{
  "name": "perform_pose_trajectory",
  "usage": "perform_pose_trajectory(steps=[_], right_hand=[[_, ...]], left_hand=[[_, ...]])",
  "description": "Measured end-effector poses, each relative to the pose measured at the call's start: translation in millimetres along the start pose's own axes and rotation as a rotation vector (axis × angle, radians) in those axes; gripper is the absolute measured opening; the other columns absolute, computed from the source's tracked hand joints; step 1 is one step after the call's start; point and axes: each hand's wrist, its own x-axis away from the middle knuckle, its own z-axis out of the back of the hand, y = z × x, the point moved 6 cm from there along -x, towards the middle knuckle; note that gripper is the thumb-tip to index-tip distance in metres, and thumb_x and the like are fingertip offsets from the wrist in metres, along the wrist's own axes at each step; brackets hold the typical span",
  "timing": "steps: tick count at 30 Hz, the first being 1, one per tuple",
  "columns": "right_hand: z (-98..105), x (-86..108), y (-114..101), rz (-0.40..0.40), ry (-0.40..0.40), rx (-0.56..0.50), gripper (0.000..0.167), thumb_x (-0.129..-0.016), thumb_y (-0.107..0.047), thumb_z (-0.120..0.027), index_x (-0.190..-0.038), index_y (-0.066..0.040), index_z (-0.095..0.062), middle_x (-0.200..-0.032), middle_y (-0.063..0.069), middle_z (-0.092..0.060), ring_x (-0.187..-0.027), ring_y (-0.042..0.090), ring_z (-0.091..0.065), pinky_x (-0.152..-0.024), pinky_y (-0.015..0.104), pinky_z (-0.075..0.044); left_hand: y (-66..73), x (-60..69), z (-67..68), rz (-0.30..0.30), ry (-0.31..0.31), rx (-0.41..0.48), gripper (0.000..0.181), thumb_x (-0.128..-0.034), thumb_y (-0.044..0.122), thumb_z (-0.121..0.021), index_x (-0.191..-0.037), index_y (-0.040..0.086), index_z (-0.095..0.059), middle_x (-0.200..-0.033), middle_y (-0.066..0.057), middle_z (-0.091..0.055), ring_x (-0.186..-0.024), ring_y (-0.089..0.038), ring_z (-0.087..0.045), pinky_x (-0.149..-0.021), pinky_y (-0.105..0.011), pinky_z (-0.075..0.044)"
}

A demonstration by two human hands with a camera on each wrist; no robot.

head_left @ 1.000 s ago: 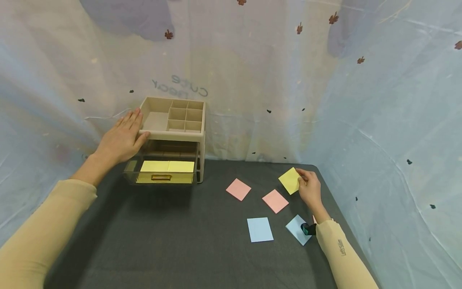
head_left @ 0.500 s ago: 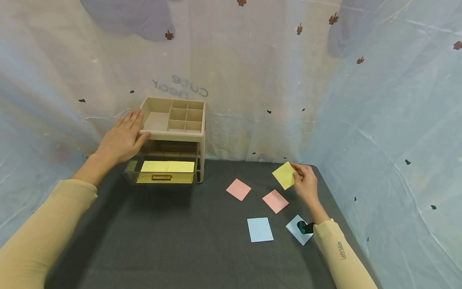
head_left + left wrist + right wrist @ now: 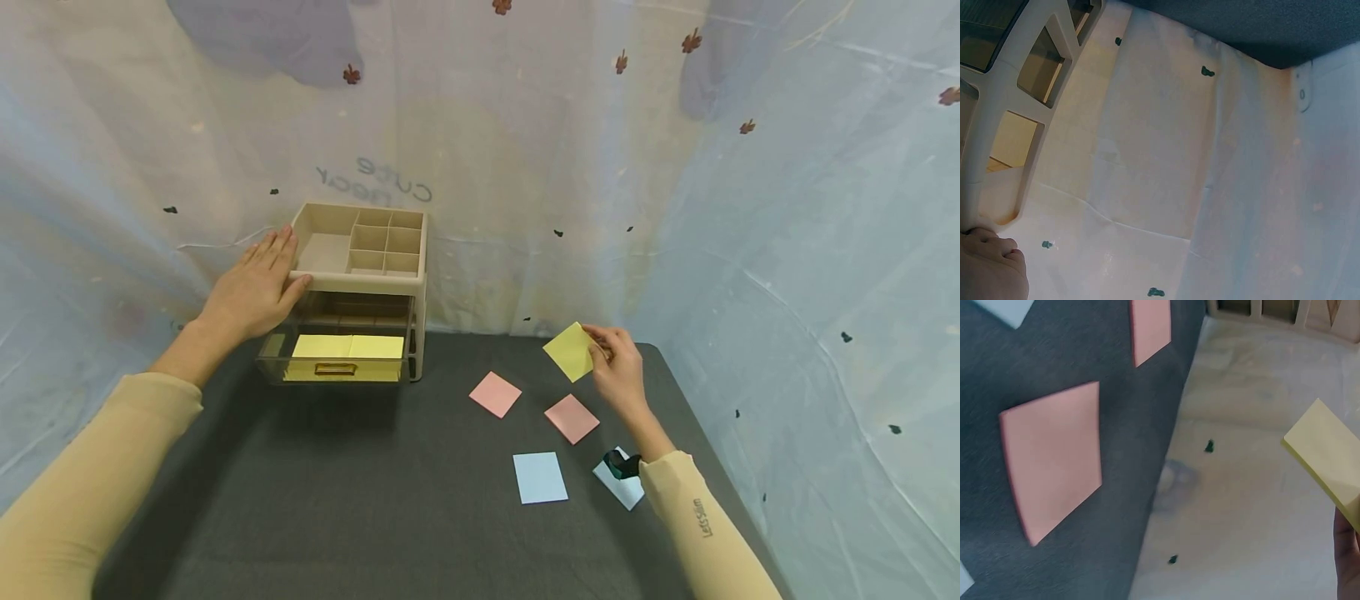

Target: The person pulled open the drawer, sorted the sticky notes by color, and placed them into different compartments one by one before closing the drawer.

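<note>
My right hand [image 3: 619, 368] pinches a yellow sticky note pad [image 3: 568, 352] by its right corner, held above the back right of the table. In the right wrist view the yellow pad [image 3: 1329, 456] shows its thickness. My left hand [image 3: 255, 283] rests on the left edge of a beige desk organizer [image 3: 363, 282], its fingers along the side and thumb at the front rim. Below, a see-through drawer [image 3: 270, 367] is pulled out with yellow note pads [image 3: 348, 354] inside. In the left wrist view, part of the left hand [image 3: 991, 265] touches the organizer's [image 3: 1022, 103] slotted side.
Two pink note pads [image 3: 495, 394], [image 3: 572, 418] lie on the dark table [image 3: 337, 517], with a blue pad [image 3: 540, 477] in front. Another blue pad [image 3: 617, 487] is partly hidden under the right wrist camera. Patterned curtains [image 3: 525, 167] hang behind and beside the table.
My right hand has carried the yellow sticky note pad left and slightly toward the back. My left hand and the drawer have stayed in place.
</note>
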Motion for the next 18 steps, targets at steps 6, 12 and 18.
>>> perform_pose_trajectory(steps=[6, 12, 18], right_hand=[[-8.8, -5.9, -24.6, 0.126, 0.004, -0.010, 0.033, -0.092, 0.018, -0.064, -0.120, 0.003, -0.074, -0.109, 0.022, -0.063, -0.101, 0.033, -0.064, -0.085, 0.011, -0.047], [-18.5, -11.1, -49.2, 0.223, -0.008, -0.024, 0.031, -0.092, 0.018, -0.065, -0.119, 0.004, -0.074, -0.108, 0.022, -0.063, -0.101, 0.035, -0.065, -0.089, 0.031, -0.057], [-30.6, -14.2, -66.1, 0.277, -0.037, -0.042, 0.033, -0.092, 0.020, -0.064, -0.118, 0.003, -0.074, -0.108, 0.020, -0.062, -0.103, 0.033, -0.066, -0.093, 0.038, -0.060]], left_hand=[[-0.4, 0.7, 0.0, 0.000, 0.000, 0.005, 0.078, -0.1134, 0.049, -0.025, -0.164, -0.006, -0.003, -0.172, -0.023, 0.003, -0.159, -0.041, 0.001, -0.129, -0.058, -0.008], [-0.6, 0.4, 0.2, 0.004, -0.006, 0.009, 0.078, -0.1133, 0.050, -0.024, -0.164, -0.006, -0.002, -0.172, -0.024, 0.002, -0.159, -0.040, 0.003, -0.129, -0.056, -0.006], [1.2, 0.6, 1.0, 0.000, -0.001, 0.010, 0.078, -0.1134, 0.049, -0.024, -0.164, -0.007, -0.003, -0.172, -0.024, 0.002, -0.159, -0.041, 0.002, -0.129, -0.059, -0.008]])
